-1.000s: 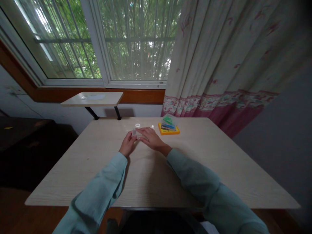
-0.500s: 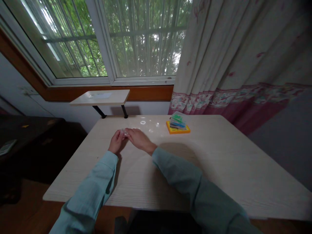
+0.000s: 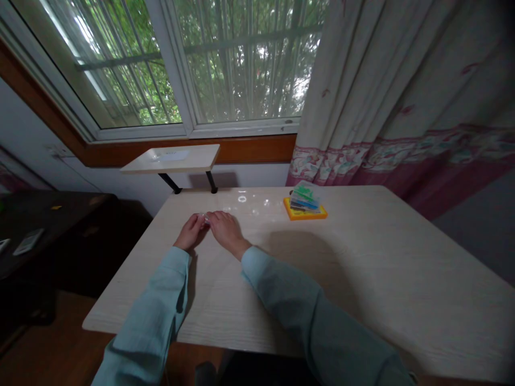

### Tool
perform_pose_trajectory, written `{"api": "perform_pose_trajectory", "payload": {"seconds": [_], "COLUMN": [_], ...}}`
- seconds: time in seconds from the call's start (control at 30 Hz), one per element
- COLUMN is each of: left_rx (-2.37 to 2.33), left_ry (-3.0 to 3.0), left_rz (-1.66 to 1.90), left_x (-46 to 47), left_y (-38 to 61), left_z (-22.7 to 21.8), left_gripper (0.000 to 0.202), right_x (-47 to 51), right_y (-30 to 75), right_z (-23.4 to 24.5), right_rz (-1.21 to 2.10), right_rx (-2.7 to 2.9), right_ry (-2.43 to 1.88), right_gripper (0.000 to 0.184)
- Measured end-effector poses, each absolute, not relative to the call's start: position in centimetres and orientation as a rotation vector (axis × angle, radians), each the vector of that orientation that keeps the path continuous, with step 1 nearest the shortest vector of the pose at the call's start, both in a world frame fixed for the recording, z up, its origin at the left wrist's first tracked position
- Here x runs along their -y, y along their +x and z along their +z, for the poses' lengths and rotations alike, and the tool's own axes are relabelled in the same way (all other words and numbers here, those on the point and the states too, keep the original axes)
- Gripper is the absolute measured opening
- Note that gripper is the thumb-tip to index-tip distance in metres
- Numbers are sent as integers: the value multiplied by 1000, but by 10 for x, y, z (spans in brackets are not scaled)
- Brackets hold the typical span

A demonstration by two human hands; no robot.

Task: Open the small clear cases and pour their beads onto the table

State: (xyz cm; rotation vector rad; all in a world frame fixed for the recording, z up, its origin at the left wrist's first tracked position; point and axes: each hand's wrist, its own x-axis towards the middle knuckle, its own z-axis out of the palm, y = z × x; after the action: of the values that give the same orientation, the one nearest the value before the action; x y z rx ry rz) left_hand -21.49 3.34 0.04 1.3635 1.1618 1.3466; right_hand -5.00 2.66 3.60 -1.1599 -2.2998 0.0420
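Note:
My left hand (image 3: 190, 234) and my right hand (image 3: 226, 230) rest on the pale wooden table (image 3: 362, 268), fingertips meeting. Between the fingertips sits a small clear plastic piece (image 3: 206, 218), pinched from both sides; most of it is hidden by my fingers. Further back on the table lie small clear round pieces (image 3: 242, 199). To the right of them stands an orange tray with a clear box of coloured bits (image 3: 304, 202) on top.
A small shelf on black brackets (image 3: 173, 159) juts out below the window, just past the table's far edge. A patterned curtain (image 3: 386, 96) hangs at the right. A dark low cabinet (image 3: 48, 225) stands to the left, with a remote on it.
The view has swung left and tilted, so table and hands sit differently in frame. My hands stay together on the clear piece, drawn slightly toward the table's left side.

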Motion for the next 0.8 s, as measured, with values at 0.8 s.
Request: {"api": "perform_pose_trajectory", "payload": {"seconds": [0.8], "left_rx": [-1292], "left_ry": [1629], "left_rz": [1228], "left_x": [-32], "left_y": [-229], "left_z": [6], "left_gripper": [64], "right_x": [-37], "right_y": [-39], "right_z": [16], "right_rz": [509], "right_rx": [1987], "right_ry": [-1140], "right_gripper": [33]}}
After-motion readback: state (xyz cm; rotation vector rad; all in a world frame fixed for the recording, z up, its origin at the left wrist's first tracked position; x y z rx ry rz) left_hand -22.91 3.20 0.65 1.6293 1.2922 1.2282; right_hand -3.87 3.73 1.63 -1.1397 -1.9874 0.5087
